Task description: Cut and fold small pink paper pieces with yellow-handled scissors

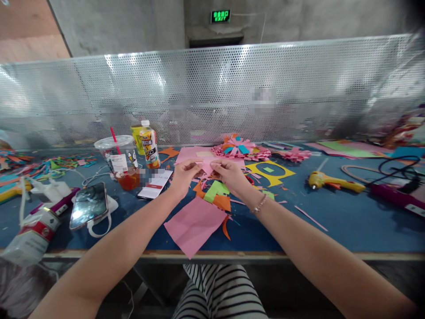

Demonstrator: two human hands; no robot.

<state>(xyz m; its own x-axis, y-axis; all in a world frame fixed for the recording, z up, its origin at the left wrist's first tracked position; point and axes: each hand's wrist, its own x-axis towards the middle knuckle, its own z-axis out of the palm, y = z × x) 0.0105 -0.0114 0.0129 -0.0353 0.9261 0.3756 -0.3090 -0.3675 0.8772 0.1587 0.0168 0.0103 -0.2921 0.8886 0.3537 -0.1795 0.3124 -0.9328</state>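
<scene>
My left hand [184,175] and my right hand [229,173] meet over the middle of the table, fingers pinched close together. Between the fingertips is a piece of pink paper [206,167], partly hidden and hard to set apart from the pink sheet [189,155] behind it. Just beyond my right hand lies a heap of fringed pink paper flowers [241,148] with blue and orange bits. Below my hands are green paper [216,191], orange paper scraps [222,203] and a pink paper square [195,225].
A plastic drink cup [121,165], a bottle [149,146] and a phone [155,184] stand or lie left. Another phone [89,206] is charging. Right are a yellow paper cutout [254,169] and a yellow glue gun [335,181]. A perforated metal screen [212,88] closes the back.
</scene>
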